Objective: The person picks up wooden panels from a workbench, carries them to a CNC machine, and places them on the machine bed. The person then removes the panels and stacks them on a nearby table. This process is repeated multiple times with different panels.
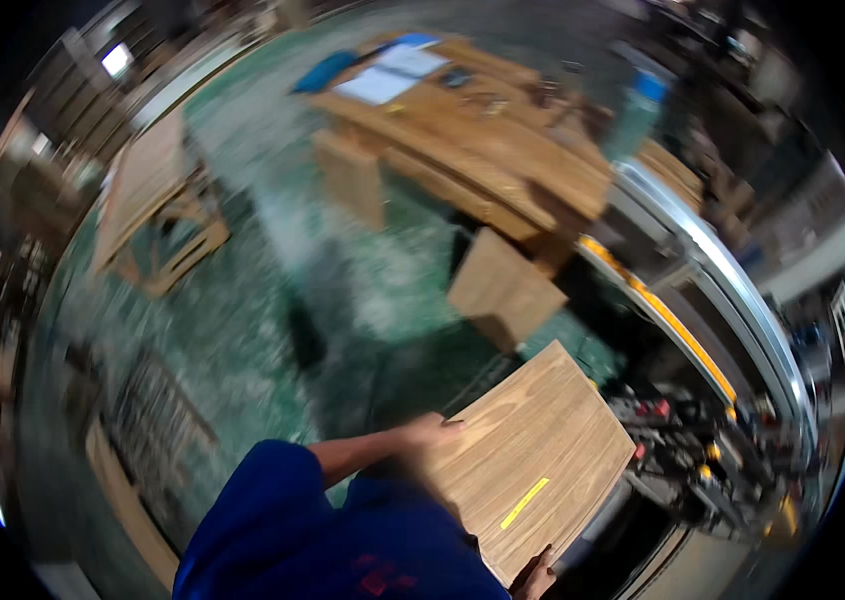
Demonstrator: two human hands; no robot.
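Observation:
A flat rectangular wooden panel (533, 450) with brown grain is held in front of my body, tilted, with a narrow yellow strip (526, 503) on its face. My left hand (430, 433) grips its left edge, thumb over the top face and fingers hidden beneath. At the near right edge, my right hand (537, 578) holds the same panel, its thumb lying on the edge; most of that hand falls out of sight at the lower rim.
A machine with a silver rail and yellow strip (668, 325) stands at right. Ahead is a wooden workbench (473, 150) with papers (393, 75). Another wooden panel (508, 288) leans near it. A wooden table (148, 190) stands far left; planks (128, 510) lie on the green floor.

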